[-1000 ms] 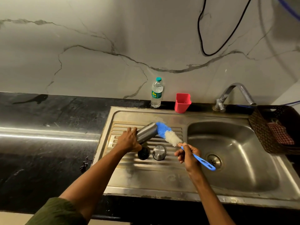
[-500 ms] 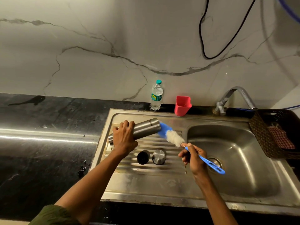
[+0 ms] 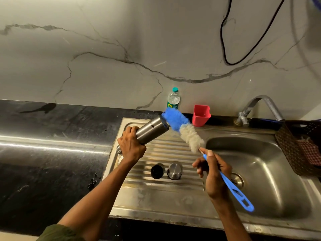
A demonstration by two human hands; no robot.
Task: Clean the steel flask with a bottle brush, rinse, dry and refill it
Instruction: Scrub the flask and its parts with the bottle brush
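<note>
Flask [image 3: 150,130]: one, steel, being held tilted above the drainboard, mouth pointing to 2 o'clock.
Left hand [image 3: 131,146]: grip wrapping round the flask's lower body.
Right hand [image 3: 214,173]: grip pinching the bottle brush [image 3: 186,131] handle, just below the bristles.
Brush tip: blue end sitting at the mouth, not yet inside.
Doing it well: probably lining the shaft up with the flask's axis, then pushing in while twisting.
Count: two caps [image 3: 165,170] lying on the drainboard at 6 o'clock from the flask; one water bottle [image 3: 173,98]; one red cup [image 3: 201,115].

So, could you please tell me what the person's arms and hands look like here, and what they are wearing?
Both forearms are bare. The left hand and right hand wear no gloves, and no rings or watch show. An olive-green sleeve covers the left upper arm; no sleeve shows on the right.
</note>
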